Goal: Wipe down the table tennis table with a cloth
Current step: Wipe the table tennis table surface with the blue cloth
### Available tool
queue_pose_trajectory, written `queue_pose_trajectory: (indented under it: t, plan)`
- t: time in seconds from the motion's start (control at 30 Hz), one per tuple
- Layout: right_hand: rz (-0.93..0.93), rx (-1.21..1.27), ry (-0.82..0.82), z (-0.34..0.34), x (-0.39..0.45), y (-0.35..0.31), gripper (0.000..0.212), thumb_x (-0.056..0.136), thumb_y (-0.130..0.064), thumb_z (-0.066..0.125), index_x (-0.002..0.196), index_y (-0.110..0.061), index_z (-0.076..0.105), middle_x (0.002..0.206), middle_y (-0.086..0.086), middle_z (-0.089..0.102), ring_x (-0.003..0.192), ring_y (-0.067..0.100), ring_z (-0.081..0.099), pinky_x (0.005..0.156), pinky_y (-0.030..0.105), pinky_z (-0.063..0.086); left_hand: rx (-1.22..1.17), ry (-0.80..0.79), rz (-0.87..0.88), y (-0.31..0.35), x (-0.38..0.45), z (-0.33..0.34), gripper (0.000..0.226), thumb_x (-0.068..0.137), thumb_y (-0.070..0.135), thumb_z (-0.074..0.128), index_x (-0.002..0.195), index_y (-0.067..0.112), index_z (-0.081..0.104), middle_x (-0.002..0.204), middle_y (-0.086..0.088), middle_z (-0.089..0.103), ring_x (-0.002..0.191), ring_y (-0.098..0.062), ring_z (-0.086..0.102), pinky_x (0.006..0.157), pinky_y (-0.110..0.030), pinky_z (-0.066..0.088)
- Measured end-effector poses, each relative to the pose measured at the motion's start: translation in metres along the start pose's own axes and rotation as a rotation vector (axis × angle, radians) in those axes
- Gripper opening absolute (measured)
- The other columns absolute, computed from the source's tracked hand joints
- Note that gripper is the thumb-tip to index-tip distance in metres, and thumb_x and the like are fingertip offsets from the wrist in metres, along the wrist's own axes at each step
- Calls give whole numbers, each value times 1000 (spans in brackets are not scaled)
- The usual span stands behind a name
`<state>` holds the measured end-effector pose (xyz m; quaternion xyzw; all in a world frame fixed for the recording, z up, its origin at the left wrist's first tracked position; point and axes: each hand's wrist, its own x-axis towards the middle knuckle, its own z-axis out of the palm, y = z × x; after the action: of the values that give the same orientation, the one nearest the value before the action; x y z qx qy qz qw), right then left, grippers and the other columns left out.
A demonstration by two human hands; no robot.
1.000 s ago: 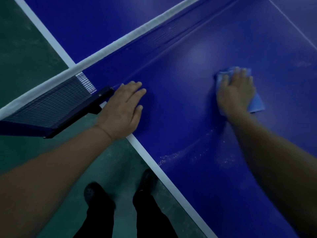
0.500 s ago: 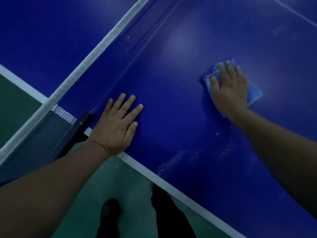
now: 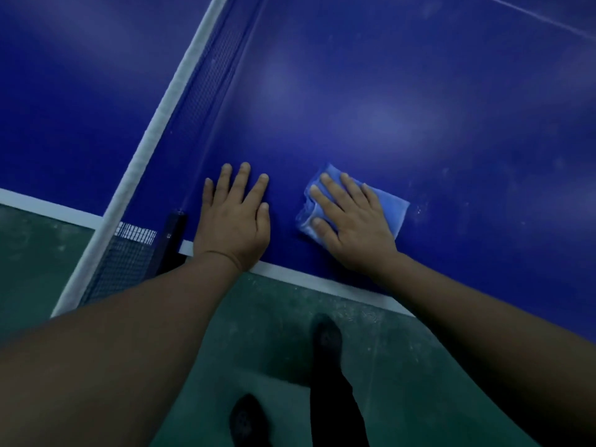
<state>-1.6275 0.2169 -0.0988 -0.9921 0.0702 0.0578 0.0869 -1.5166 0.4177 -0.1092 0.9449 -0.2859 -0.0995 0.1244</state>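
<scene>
The right hand (image 3: 350,225) lay flat on the folded blue cloth (image 3: 392,206), its fingers (image 3: 332,185) straight and spread, pressing it onto the blue bench (image 3: 403,108) close to the near white edge line, with nothing actually gripped. The left hand (image 3: 233,217) rested palm down just beside it, fingers straight and holding nothing, braced on the surface next to the net post (image 3: 174,237). The net (image 3: 206,79) ran away up the frame at the left. The patch around the hands looked clean and evenly glossy, while faint pale specks showed to the right of the cloth (dust or drops, too small to tell). By my reading the wiping was partway through on this near-net corner: the far and right stretches of this half looked not yet covered, and the other half beyond the net showed nothing either way.
</scene>
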Motion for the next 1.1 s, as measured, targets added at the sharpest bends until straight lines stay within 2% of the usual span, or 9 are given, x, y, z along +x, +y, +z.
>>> queue_pose_trajectory:
  t: [0.17,0.33,0.4,0.53,0.7,0.87,0.97,1.03,1.1]
  plan:
    - [-164,-71,-32,14,-48,-13,56,103,-54,24,155,-33,27,164,-3,23,153,23,12,122,47,11,16,22,10,-1,1,1,57,101,41,22,156,26,24,166,-4,12,152,-28,1,122,-49,-2]
    - [-332,-105,-73,7,-91,43,55,104,-52,25,154,-31,24,162,-1,22,151,28,17,121,49,16,11,22,19,1,-1,6,57,101,42,20,156,26,22,166,-4,11,153,-28,-1,122,-50,-3]
    - [-84,-72,-54,1,-78,59,57,101,-51,25,153,-29,23,162,0,20,151,32,18,119,55,19,18,22,20,0,-1,6,59,100,44,18,156,26,22,166,-4,11,153,-27,-1,122,-50,-3]
    - [660,42,63,9,-25,15,61,100,-52,17,158,-31,16,167,-2,8,153,30,5,121,55,3,5,18,22,0,-1,6,62,98,48,16,156,26,24,166,-4,12,153,-27,0,122,-49,-4]
    - [276,18,51,36,-65,-48,59,102,-55,16,156,-32,21,166,0,16,153,27,8,121,51,2,-10,26,21,0,-1,8,64,97,49,16,155,25,26,165,-5,13,152,-28,1,122,-49,-5]
    - [900,0,78,9,-140,78,57,104,-45,19,157,-27,21,166,5,13,151,33,14,118,58,16,-6,38,17,1,-1,9,64,97,50,16,155,25,27,165,-6,14,152,-29,1,121,-48,-6]
    - [1207,93,191,2,-134,84,58,104,-46,22,158,-25,19,166,6,12,151,35,10,119,60,10,-11,39,20,2,-1,8,65,96,50,16,155,25,27,165,-6,15,152,-29,2,121,-49,-5]
    - [1149,107,222,10,-106,45,57,104,-47,23,157,-27,22,166,5,14,151,34,12,120,57,9,-14,40,19,2,-1,7,65,96,51,16,155,25,27,165,-6,15,152,-28,1,122,-49,-5]
    - [831,70,183,24,-85,-8,58,102,-51,18,157,-31,21,166,2,13,152,31,10,121,52,5,-14,38,18,2,-2,6,65,96,51,16,155,25,27,165,-6,14,152,-27,1,122,-49,-4]
